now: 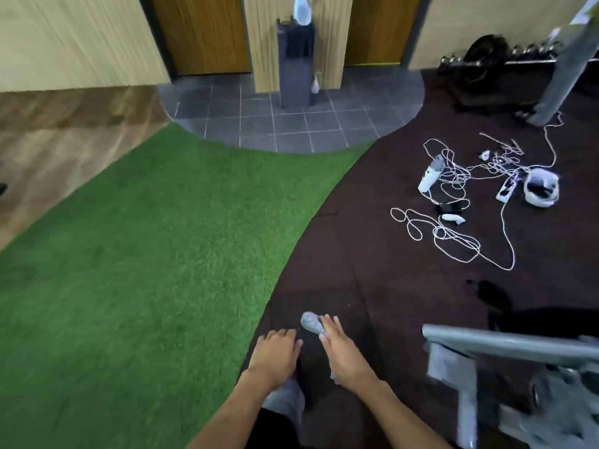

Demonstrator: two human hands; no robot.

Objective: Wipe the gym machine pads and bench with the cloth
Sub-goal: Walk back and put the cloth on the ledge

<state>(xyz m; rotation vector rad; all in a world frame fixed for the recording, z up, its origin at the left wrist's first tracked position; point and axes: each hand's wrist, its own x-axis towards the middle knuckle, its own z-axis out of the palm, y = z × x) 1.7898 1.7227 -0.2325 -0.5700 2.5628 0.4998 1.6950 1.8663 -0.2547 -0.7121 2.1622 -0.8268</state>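
Note:
My right hand (342,350) holds a small grey cloth (311,322), which sticks out past the fingertips over the dark rubber floor. My left hand (275,354) hangs beside it, palm down, fingers loosely apart, holding nothing. A grey metal frame of a gym machine (505,346) enters at the lower right, blurred by motion. No pad or bench surface is clearly visible in the head view.
Tangled white cables (453,228), a white headset (541,187), controllers and a power strip (509,186) lie on the dark floor at right. Green turf (146,238) covers the left. A dark water dispenser (295,59) stands on grey tiles ahead. Dumbbells (531,51) sit far right.

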